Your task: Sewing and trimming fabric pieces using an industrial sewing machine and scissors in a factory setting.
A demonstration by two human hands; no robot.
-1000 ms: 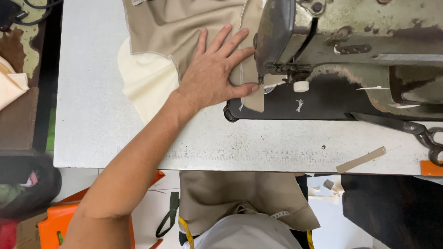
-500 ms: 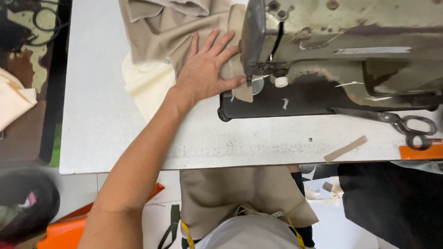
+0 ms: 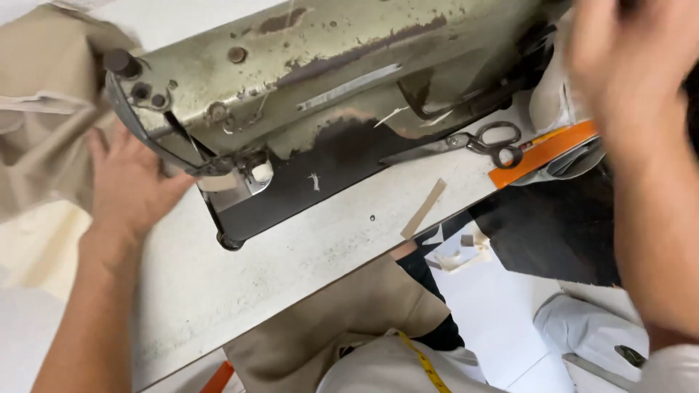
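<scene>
Beige fabric [image 3: 44, 124] lies under the flat, open left hand [image 3: 131, 185] beside the sewing machine [image 3: 313, 80], whose long axis follows the tabletop's [image 3: 240, 291] far edge; the right hand [image 3: 626, 65] is blurred, grip unclear.

Sewing machine [image 3: 320, 80] beside bare table [image 3: 291, 269]

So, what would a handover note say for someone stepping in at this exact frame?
Left hand: flat on the tan fabric, pressing it at the needle end of the sewing machine.
Right hand: raised near the machine's far end, blurred, holding nothing that can be made out.
Scissors and a cardboard strip lie on the table. More tan fabric hangs below the table edge.
Done: fabric placed at the presser foot.
Left: no stitching visible; the seam cannot be seen.
</scene>
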